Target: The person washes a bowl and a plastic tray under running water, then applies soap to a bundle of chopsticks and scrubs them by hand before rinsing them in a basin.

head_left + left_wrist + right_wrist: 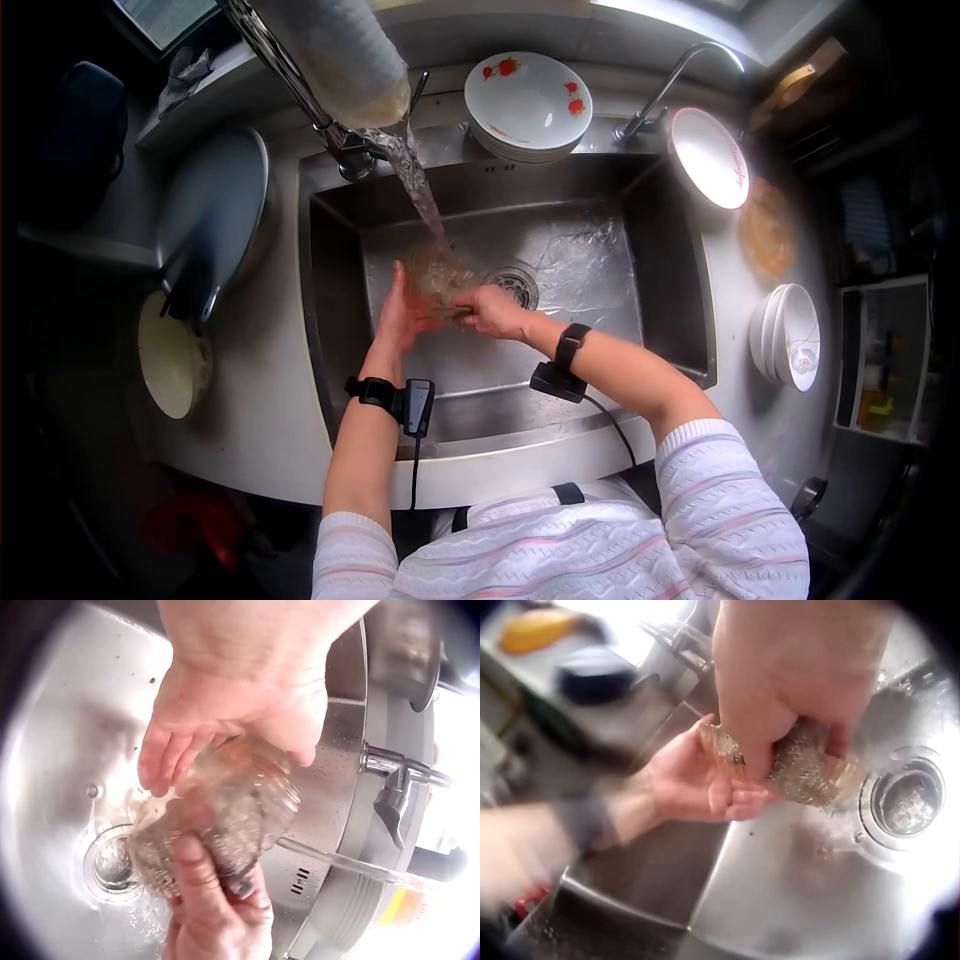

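Observation:
A see-through, amber-tinted dish (pixel 255 810) with a ridged edge is held over the sink (pixel 470 370) beneath running water. Pinching its near side is my right hand (pixel 497 311), the thumb lying on top in the left wrist view. My left hand (pixel 397 315) is at the dish's other side, palm facing it and fingers fairly straight. In the right wrist view, the left hand (pixel 697 776) lies palm up beside the dish (pixel 802 769). Water streaming over the dish blurs its shape. The tap's stream (pixel 415 180) falls onto it from the upper left.
The drain (pixel 513 287) lies just right of the hands. Stacked flowered plates (pixel 530 100) stand behind the sink. At right are a white bowl (pixel 708 158), an amber dish (pixel 768 228) and stacked small bowls (pixel 790 335). A large pan (pixel 215 205) and a cream bowl (pixel 172 355) stand left.

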Tool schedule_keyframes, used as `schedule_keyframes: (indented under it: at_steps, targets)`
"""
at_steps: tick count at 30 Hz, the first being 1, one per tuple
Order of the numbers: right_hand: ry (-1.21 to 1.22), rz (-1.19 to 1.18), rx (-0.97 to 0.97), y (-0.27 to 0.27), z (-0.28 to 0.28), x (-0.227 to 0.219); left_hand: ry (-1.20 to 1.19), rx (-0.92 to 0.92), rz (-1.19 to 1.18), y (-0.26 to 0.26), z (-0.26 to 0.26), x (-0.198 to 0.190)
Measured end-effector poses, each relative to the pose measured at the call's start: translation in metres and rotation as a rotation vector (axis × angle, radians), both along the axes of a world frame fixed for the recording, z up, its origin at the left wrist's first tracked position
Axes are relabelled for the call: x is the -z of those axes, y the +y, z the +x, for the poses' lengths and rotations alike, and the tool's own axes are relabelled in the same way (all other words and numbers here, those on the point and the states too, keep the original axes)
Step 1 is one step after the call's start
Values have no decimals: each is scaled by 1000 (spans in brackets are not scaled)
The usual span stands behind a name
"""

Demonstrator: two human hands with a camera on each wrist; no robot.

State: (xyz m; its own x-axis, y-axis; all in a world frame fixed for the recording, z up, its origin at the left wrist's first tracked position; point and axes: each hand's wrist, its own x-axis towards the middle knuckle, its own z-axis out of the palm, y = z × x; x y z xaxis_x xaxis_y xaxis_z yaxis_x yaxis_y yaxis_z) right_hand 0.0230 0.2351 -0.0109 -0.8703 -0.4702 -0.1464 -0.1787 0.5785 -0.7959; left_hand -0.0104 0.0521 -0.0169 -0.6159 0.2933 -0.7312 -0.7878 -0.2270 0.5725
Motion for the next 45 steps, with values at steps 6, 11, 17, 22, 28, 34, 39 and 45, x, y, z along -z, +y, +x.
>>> schedule_keyframes:
  at_steps: [6, 11, 17, 22, 28, 34, 39, 45]
  targets:
    - [-679, -817, 425, 13, -24, -26, 97, 122, -185, 14, 8, -8]
    - [-910, -1354, 722, 25, -13, -3, -105, 143, -201, 7, 15, 2]
    - [-982, -967, 897, 48, -3, 41, -123, -321, 82, -1, 15, 47]
    - [-374, -19, 752, 55, -25, 57, 66, -283, -210, -1, 15, 36]
    - [150, 136, 180, -28, 5, 28, 0, -404, 16, -7, 8, 31]
    - [322, 63, 131, -38, -12, 30, -90, -319, -81, -3, 12, 21]
    - [-148, 205, 274, 26, -21, 70, 52, -327, -89, 5, 4, 6]
    - [-702, -193, 627, 65, 0, 20, 427, -162, -218, 39, 8, -22]
